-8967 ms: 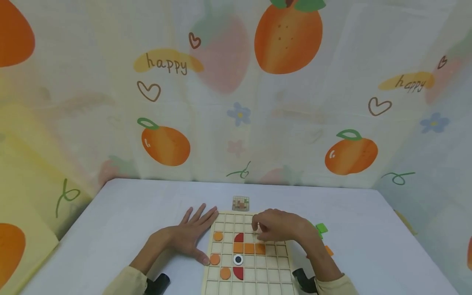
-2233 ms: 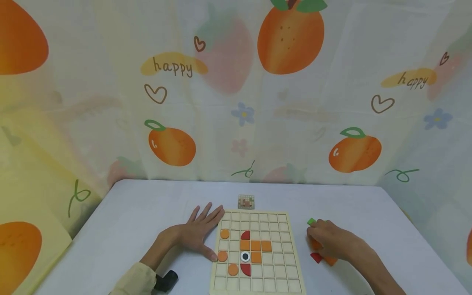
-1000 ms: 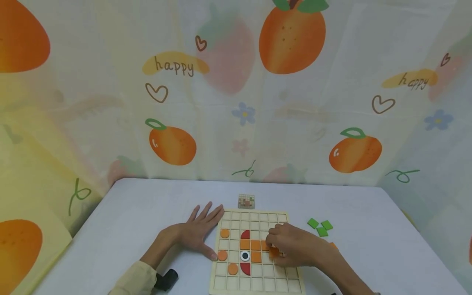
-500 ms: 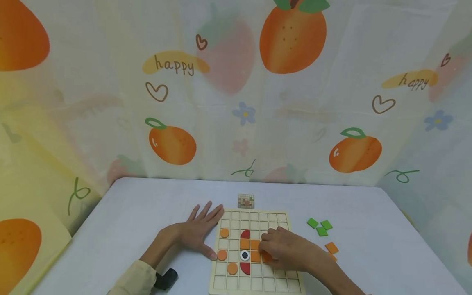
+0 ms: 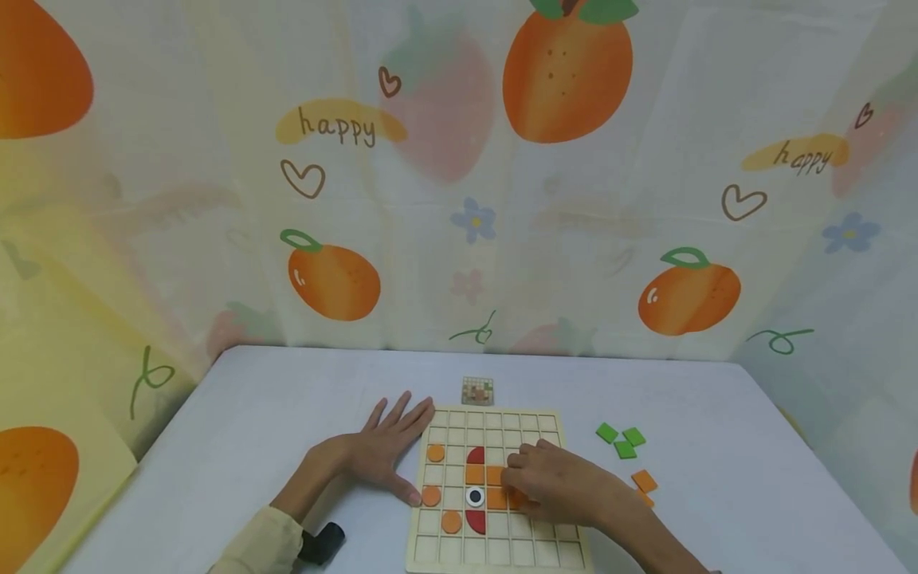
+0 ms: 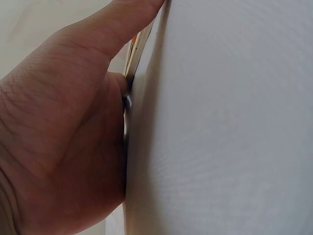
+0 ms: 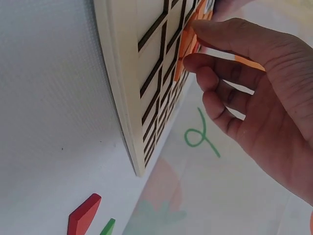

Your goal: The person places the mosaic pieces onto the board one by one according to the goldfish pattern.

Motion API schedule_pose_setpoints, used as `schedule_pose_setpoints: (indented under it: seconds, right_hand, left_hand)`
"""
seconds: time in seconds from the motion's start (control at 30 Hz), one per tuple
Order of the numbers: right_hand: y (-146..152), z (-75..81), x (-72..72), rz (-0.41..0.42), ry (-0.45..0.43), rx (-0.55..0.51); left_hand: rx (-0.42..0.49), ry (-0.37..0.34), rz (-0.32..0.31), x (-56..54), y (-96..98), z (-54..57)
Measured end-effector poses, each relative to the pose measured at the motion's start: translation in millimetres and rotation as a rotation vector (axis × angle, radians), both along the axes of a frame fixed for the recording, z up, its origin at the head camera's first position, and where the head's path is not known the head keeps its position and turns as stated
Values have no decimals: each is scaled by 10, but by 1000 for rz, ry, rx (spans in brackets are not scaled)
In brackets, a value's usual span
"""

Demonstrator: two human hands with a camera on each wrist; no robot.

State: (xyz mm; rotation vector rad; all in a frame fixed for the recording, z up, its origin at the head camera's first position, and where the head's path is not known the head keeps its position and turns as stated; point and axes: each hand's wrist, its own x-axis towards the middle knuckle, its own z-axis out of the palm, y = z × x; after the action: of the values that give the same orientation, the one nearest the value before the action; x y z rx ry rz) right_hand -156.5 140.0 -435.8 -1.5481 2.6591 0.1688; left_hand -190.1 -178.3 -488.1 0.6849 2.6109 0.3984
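Observation:
A pale wooden grid board (image 5: pixel 455 552) lies on the white table. My left hand (image 5: pixel 376 458) rests flat at its left side, fingers spread, thumb and fingertip at the rim. Over the middle cells, my right hand (image 5: pixel 548 482) has its thumb and index finger around an orange square tile (image 7: pixel 187 43) set in the grid. More orange squares (image 5: pixel 475 474) sit to its left, partly covered by that hand. A white-and-black eye disc (image 5: pixel 475 497) lies between two red quarter-round pieces (image 5: pixel 476 523). Several orange discs (image 5: pixel 451 522) fill cells near the left edge.
Right of the board lie green square tiles (image 5: pixel 625 450) and loose orange tiles (image 5: pixel 645 480), partly behind the right forearm. A red piece (image 7: pixel 84 215) shows in the right wrist view. A small patterned card (image 5: pixel 477 391) lies beyond the board. Fruit-printed cloth (image 5: pixel 545 239) hangs behind the table.
The right hand went to the loose pieces, brought an orange tile back, and shifted left into the row beside the eye disc. Over the last half second it barely moves. The left hand stays put.

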Motion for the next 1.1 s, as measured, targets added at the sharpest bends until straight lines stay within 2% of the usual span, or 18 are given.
schedule_pose_setpoints:
  seconds: [0.53, 0.87, 0.93, 1.1]
  right_hand:
    - [83, 103, 13, -34, -31, -13]
    - [453, 257, -6, -94, -57, -136]
    - [554, 291, -7, -137, -91, -154]
    - [823, 318, -35, -213, -91, -150]
  left_hand:
    - [4, -5, 0, -8, 9, -23]
    - [-1, 0, 8, 0, 9, -21]
    - [-2, 2, 7, -1, 4, -22]
    - [-7, -1, 13, -2, -6, -30]
